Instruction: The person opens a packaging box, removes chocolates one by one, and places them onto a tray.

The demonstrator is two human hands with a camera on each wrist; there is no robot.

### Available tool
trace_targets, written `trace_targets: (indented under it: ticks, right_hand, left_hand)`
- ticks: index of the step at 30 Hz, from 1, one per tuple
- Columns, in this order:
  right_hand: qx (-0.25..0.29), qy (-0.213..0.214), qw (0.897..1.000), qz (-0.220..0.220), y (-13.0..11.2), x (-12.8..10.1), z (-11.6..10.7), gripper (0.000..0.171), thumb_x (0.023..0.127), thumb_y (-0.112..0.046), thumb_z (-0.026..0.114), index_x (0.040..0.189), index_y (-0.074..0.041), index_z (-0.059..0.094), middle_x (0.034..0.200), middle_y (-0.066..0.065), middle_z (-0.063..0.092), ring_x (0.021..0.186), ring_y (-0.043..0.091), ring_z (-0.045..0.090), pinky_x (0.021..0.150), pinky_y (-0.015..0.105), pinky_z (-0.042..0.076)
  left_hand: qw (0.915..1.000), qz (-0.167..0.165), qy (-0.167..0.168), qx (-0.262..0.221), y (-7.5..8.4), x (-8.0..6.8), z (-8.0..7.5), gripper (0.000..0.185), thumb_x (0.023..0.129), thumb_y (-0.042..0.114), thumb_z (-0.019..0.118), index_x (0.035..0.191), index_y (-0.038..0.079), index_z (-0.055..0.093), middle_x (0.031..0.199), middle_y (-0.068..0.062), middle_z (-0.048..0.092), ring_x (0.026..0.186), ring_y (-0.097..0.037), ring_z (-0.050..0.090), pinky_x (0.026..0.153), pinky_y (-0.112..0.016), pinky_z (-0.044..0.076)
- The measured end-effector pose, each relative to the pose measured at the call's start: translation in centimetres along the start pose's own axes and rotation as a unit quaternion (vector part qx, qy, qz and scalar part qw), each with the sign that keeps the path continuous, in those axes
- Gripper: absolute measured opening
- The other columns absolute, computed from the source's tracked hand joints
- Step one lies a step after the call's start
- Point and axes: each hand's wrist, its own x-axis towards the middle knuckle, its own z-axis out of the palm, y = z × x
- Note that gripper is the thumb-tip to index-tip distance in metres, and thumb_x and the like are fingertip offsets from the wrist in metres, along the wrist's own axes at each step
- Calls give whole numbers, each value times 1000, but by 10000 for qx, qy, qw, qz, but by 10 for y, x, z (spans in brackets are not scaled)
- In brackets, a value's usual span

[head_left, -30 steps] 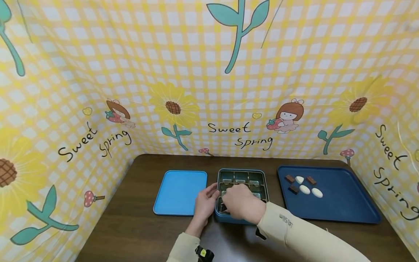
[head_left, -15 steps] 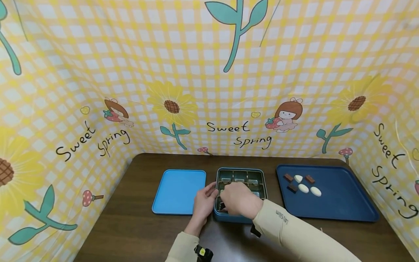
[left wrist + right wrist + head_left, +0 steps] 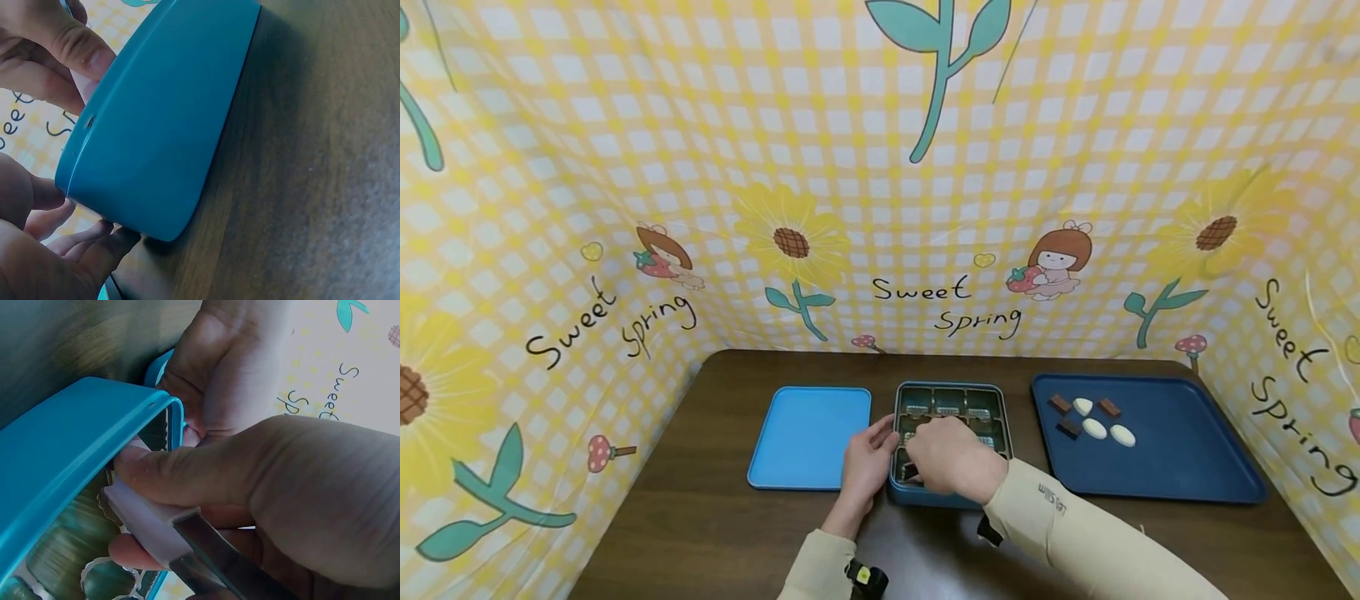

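**A:** What is on the table?

**B:** A dark wooden table [image 3: 715, 517] holds three things in a row. In the middle sits a teal rectangular tin box with a compartmented liner [image 3: 951, 398]. To its left lies a light blue flat lid or tray [image 3: 808, 433]. To its right is a dark blue plastic tray [image 3: 1180, 458] carrying three white oval sweets [image 3: 1095, 428] and three small brown chocolate squares [image 3: 1061, 404].

**A:** What are the hands doing?

**B:** The left hand [image 3: 867, 462] rests against the box's left wall, fingers lightly curved on its edge, steadying it. The right hand [image 3: 951, 457] reaches into the near-left part of the box. In the right wrist view its thumb and fingers [image 3: 181, 472] pinch a white wrapped piece with a dark end [image 3: 165, 534], just above the liner's cups.

**A:** How much of the filling looks done?

**B:** I judge it early. The far row of compartments looks empty, though glare makes this uncertain. The right hand hides the near rows. Six pieces are still on the dark blue tray, well apart from the box.
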Motion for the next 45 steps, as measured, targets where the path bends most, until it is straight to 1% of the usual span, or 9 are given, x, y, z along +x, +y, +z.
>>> trace_targets:
  ticks: [3,8,13,17,22,29,37,42,45]
  right_hand:
    - [68,21,10000,-49,2,-1,2,15,87,-31,79,79,-20,74,66,-4,60,57,13,56,59,34,56]
    - [96,119,9999,-56,5,-5,3,16,87,-32,79,78,-20,73,61,-6,56,55,12,52,59,32,55]
    - [213,185,9996,-4,9,-10,-2,17,89,-34,78,79,-20,73,58,-6,51,52,10,48,57,30,53]
    - [267,249,9993,-5,11,-15,-7,16,88,-36,78,85,-21,75,60,-6,53,54,10,49,55,29,52]
    - [340,309,9989,19,13,-21,-12,18,89,-39,77,89,-21,76,65,-5,58,57,11,51,55,31,52]
    - [555,350,9977,172,21,-26,-16,15,89,-30,76,80,-18,73,62,-6,53,54,11,47,52,29,46]
    - [686,292,9967,325,28,-34,-21,26,86,-31,76,68,-22,61,57,-7,47,49,10,40,48,30,37]
    - [764,371,9957,378,31,-39,-24,32,84,-36,79,64,-22,58,55,-8,45,50,10,39,47,28,35]
    - [832,422,9946,451,33,-42,-27,37,85,-38,79,61,-21,56,54,-7,44,49,10,39,47,28,34]
  left_hand:
    - [10000,-6,-3,8,0,-1,1,36,101,15,63,136,6,64,129,-22,66,122,-34,63,97,-50,52]
    - [10000,15,-12,23,-1,-1,1,37,102,15,63,137,7,64,130,-22,65,123,-34,62,97,-51,51]
    - [10000,-26,18,37,-1,0,1,36,101,14,63,137,7,64,130,-21,66,123,-33,62,98,-52,51]
    - [10000,2,55,45,-1,1,2,36,101,14,63,137,6,64,128,-22,66,121,-35,63,96,-51,52]
    - [10000,-10,60,54,-1,1,2,36,101,13,63,136,6,65,128,-21,67,122,-34,63,98,-52,51]
    - [9999,-53,71,88,-1,1,2,36,101,13,63,136,8,65,129,-20,67,123,-33,62,100,-52,49]
    - [9999,8,95,108,-2,2,3,35,100,13,64,135,7,66,126,-20,68,121,-33,63,99,-53,50]
    - [9998,-44,106,130,-1,2,2,36,100,13,64,135,9,66,125,-18,69,120,-32,64,98,-53,50]
    - [9998,-102,93,111,-1,1,2,36,100,13,65,136,10,66,125,-18,69,121,-32,63,99,-53,49]
